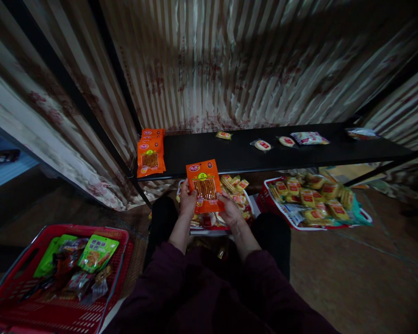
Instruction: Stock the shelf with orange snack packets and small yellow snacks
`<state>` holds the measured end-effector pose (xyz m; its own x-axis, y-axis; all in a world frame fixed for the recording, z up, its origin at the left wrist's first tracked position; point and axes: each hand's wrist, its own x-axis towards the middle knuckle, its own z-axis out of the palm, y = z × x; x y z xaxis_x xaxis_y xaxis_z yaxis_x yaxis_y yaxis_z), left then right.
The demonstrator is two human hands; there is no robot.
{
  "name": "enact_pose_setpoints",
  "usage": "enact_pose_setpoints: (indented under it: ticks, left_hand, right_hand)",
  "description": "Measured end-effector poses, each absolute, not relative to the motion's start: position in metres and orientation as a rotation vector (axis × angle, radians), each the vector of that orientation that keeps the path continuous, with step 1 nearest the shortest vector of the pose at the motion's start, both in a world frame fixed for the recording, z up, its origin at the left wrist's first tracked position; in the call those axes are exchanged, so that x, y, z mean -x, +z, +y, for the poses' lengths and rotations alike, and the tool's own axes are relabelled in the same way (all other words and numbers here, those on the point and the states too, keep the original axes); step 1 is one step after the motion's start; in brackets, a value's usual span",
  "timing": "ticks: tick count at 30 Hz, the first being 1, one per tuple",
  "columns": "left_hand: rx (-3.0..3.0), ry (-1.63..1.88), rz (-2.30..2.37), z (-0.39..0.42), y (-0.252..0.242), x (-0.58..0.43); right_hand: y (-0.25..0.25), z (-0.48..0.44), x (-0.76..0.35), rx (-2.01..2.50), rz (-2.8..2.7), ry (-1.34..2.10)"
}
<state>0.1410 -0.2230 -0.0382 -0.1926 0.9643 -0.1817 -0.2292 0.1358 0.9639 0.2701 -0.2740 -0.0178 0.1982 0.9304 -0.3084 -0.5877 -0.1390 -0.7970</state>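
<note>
I hold an orange snack packet upright in front of me with both hands. My left hand grips its left edge and my right hand grips its lower right corner. Behind the packet runs a low black shelf. A stack of matching orange packets lies on the shelf's left end. Under my hands sits a white basket of small yellow and red snack packs.
A red basket with green and dark packets stands at my lower left. Another red-rimmed basket of yellow packs sits under the shelf at right. Several small wrapped snacks lie along the shelf. A striped curtain hangs behind.
</note>
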Motion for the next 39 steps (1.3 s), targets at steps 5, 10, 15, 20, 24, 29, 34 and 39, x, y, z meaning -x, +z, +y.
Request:
enact_pose_setpoints:
  ticks: [5, 10, 15, 20, 24, 29, 34, 39]
  left_hand:
    - [-0.954, 1.358, 1.311, -0.223, -0.044, -0.141]
    - [-1.103, 1.313, 1.426, -0.225, -0.043, -0.142]
    - [-1.262, 1.273, 1.564, -0.229, -0.034, -0.142]
    - [-1.429, 1.221, 1.707, -0.234, -0.022, -0.142]
    - [-1.474, 1.188, 1.660, -0.237, -0.017, -0.144]
    - [-1.206, 1.243, 1.477, -0.239, -0.016, -0.152]
    - [-0.896, 1.331, 1.260, -0.239, -0.014, -0.156]
    - [-0.856, 1.324, 1.168, -0.241, -0.006, -0.153]
  right_hand:
    - [-0.016, -0.274, -0.270, 0.990, -0.405, 1.431]
    - [-0.016, -0.274, -0.269, 0.992, -0.342, 1.408]
    - [-0.014, -0.275, -0.268, 0.980, -0.422, 1.419]
    - [-0.010, -0.274, -0.268, 0.947, -0.473, 1.425]
    - [-0.004, -0.275, -0.266, 0.954, -0.490, 1.428]
    - [0.008, -0.275, -0.259, 0.977, -0.544, 1.361]
    - [0.013, -0.272, -0.251, 1.037, -0.589, 1.285]
    - [0.011, -0.268, -0.246, 1.075, -0.711, 1.225]
